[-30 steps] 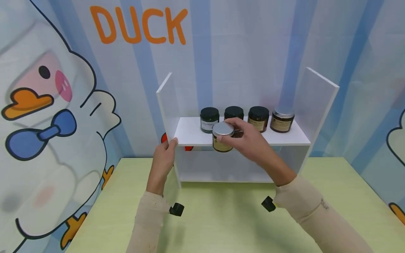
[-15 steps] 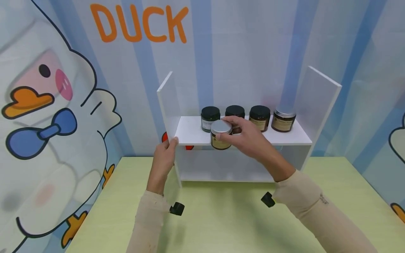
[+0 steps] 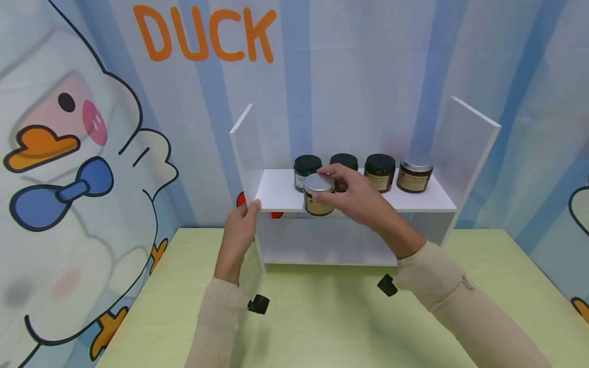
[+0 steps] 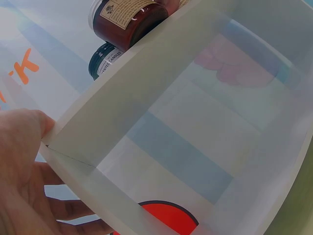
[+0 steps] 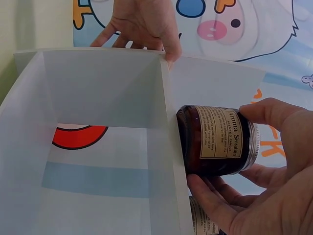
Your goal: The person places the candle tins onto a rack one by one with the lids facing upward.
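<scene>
An amber scented candle jar (image 3: 317, 206) with a silver lid and a tan label is upright at the front edge of the white shelf (image 3: 368, 207). My right hand (image 3: 361, 197) holds it, thumb and fingers on opposite sides near the lid. In the right wrist view the base of the candle jar (image 5: 220, 139) is right at the upper board; whether it bears on it, I cannot tell. My left hand (image 3: 238, 230) grips the shelf's left side at the board's corner; in the left wrist view its thumb is at the front edge and its fingers are outside the panel.
Behind the held jar stand a black-lidded jar (image 3: 307, 166) with a white label, two more black-lidded jars (image 3: 380, 174), and a silver-lidded jar (image 3: 414, 178) at the right. Tall side panels (image 3: 467, 148) flank the board. The shelf stands on a pale green table (image 3: 322, 317).
My right hand has shifted the candle jar slightly left and a little upward in the head view, in front of the leftmost jar. The left hand has kept its grip on the shelf.
</scene>
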A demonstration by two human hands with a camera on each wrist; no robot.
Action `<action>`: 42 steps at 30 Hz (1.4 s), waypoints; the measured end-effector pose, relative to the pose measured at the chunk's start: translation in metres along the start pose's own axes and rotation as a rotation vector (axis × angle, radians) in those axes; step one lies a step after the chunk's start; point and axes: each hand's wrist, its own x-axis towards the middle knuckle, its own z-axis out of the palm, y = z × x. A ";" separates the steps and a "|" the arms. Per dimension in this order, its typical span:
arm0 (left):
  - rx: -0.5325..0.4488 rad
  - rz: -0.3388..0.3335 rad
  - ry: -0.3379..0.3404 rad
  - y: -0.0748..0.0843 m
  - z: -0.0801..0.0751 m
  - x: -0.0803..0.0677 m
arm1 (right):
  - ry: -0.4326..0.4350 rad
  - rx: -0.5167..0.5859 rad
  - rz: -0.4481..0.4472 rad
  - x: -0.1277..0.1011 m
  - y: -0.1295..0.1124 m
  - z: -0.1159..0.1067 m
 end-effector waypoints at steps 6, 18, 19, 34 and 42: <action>-0.004 0.007 0.006 0.000 0.000 0.000 | -0.030 0.007 -0.025 0.003 -0.003 -0.001; 0.000 0.002 0.011 -0.001 0.000 0.001 | -0.017 -0.021 -0.022 0.008 -0.007 0.004; 0.000 -0.002 0.011 -0.001 0.001 0.001 | -0.015 -0.020 -0.015 0.009 -0.007 0.005; -0.006 -0.015 0.001 0.000 -0.001 0.000 | -0.013 -0.040 0.003 0.017 -0.018 0.015; 0.011 -0.001 0.001 0.000 0.000 0.001 | -0.014 -0.059 0.012 0.018 -0.022 0.019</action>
